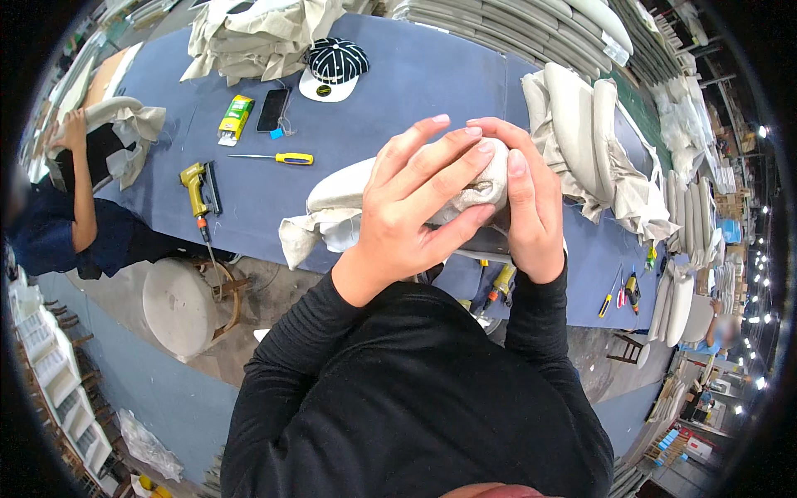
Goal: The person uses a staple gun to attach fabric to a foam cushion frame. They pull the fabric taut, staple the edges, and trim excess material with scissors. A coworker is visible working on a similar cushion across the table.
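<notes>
A beige fabric-covered cushion (332, 189) stands at the table's near edge in front of me. My left hand (415, 195) lies over its upper side, with the thumb and fingers closed around a fold of fabric near the corner. From the other side, my right hand (529, 199) wraps that same rounded corner (496, 176), fingers over the top and thumb against the cloth. Both hands nearly meet there. Loose fabric hangs from the cushion's left end, and my hands hide much of its middle. A yellow staple gun (501, 284) shows partly below, beside my right wrist.
On the blue table (257, 199) lie a screwdriver (292, 158), another staple gun (198, 187), a phone (272, 109), a yellow-green box (236, 119) and a cap (334, 68). Covered cushions (581, 141) stand at right. A co-worker's arm (81, 191) handles a piece at left, near a round stool (176, 309).
</notes>
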{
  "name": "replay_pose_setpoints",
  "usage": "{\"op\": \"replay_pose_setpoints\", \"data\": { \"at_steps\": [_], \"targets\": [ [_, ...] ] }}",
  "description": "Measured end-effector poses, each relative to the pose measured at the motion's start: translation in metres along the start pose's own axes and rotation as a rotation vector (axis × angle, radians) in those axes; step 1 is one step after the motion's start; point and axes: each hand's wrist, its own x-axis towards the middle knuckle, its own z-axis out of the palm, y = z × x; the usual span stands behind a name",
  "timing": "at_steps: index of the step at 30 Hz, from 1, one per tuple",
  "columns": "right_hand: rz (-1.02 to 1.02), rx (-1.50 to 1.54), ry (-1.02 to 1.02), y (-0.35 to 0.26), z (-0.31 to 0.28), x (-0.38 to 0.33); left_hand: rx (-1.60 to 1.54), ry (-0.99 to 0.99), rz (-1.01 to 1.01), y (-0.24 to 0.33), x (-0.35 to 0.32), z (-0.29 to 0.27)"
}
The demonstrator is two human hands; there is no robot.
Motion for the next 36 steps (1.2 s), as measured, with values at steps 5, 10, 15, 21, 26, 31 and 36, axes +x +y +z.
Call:
{"op": "replay_pose_setpoints", "data": {
  "at_steps": [5, 10, 15, 21, 26, 31, 36],
  "targets": [
    [-0.058, 0.051, 0.035, 0.005, -0.007, 0.003, -0.038, -0.038, -0.008, 0.007, 0.015, -0.008],
    [-0.008, 0.013, -0.064, -0.011, -0.012, 0.009, 0.127, 0.111, -0.021, 0.03, 0.009, -0.016],
    [-0.288, -0.094, 0.0, -0.009, -0.008, 0.03, 0.091, 0.021, -0.092, 0.023, 0.02, -0.014],
    [-0.443, -0.304, -0.16, -0.02, -0.03, 0.035, 0.081, -0.089, -0.093, 0.029, 0.029, -0.023],
    [-0.525, -0.493, -0.276, -0.034, -0.034, 0.045, 0.084, -0.08, -0.158, 0.032, 0.031, -0.029],
    [-0.505, -0.507, -0.321, -0.034, -0.031, 0.047, 0.191, -0.072, -0.12, 0.033, 0.035, -0.034],
    [-0.199, -0.172, -0.103, -0.011, -0.01, 0.037, 0.157, -0.164, -0.173, 0.031, 0.042, -0.04]
  ]
}}
